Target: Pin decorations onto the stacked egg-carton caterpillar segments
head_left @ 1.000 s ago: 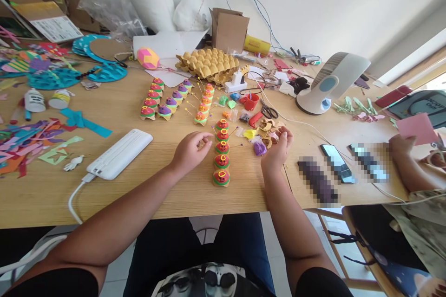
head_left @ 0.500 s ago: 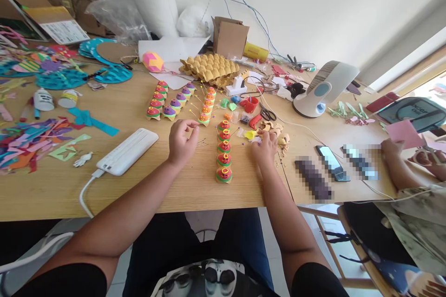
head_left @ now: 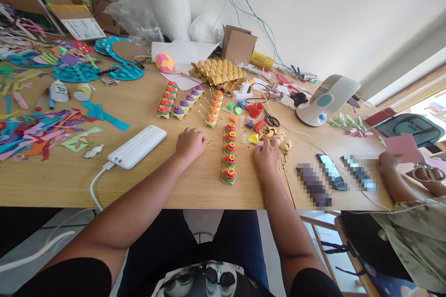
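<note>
My left hand (head_left: 191,144) rests on the table with its fingers curled together, beside a few thin sticks (head_left: 209,143); whatever it pinches is hidden. My right hand (head_left: 267,155) has its fingers bent down at a small purple lump (head_left: 259,147), and its fingertips are partly covered. Between both hands lies an egg-carton caterpillar (head_left: 229,148), a strip of red and green bumps with yellow rings and small faces. Behind it stand an orange-topped strip (head_left: 213,108) with yellow-headed pins around it, a purple strip (head_left: 187,102) and a red strip (head_left: 167,98).
Right of centre are yellow clay (head_left: 253,138), torn carton pieces (head_left: 285,145), scissors (head_left: 272,119) and a red cup (head_left: 255,110). A white fan (head_left: 322,102) stands behind phones (head_left: 331,171). A power bank (head_left: 137,146) and paper scraps (head_left: 42,134) lie left. Another person's hand (head_left: 388,162) holds pink paper.
My left hand has lowered towards the thin sticks, its fingers curling in. My right hand stays by the purple lump. The view has shifted slightly left.
</note>
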Demonstrator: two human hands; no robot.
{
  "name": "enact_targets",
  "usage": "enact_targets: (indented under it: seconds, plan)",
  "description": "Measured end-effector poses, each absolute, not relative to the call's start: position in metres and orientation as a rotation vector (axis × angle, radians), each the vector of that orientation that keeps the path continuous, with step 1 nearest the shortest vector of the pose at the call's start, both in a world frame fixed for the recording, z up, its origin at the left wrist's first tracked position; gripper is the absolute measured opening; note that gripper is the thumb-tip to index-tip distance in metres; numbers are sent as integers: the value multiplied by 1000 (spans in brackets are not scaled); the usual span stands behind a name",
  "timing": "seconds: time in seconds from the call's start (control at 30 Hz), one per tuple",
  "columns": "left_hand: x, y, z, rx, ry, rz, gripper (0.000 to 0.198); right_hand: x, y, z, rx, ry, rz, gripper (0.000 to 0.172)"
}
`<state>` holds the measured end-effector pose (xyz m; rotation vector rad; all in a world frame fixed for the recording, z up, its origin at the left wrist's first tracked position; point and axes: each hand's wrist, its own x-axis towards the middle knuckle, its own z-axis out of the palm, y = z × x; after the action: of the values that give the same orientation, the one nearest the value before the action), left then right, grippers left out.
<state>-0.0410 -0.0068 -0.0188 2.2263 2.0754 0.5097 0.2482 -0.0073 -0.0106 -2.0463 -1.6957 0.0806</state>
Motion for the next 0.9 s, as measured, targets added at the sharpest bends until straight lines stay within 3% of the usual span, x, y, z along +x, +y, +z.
enact_targets:
  seconds: [0.3,0.9]
  plan:
    - [-37,-10,-20,2253,2109,540,23,254,1,-20,-1720,-1642,18,40]
    - [-38,-6,-23,2152,2161,481,26,255,8,-25,-1469,-1307,238,40]
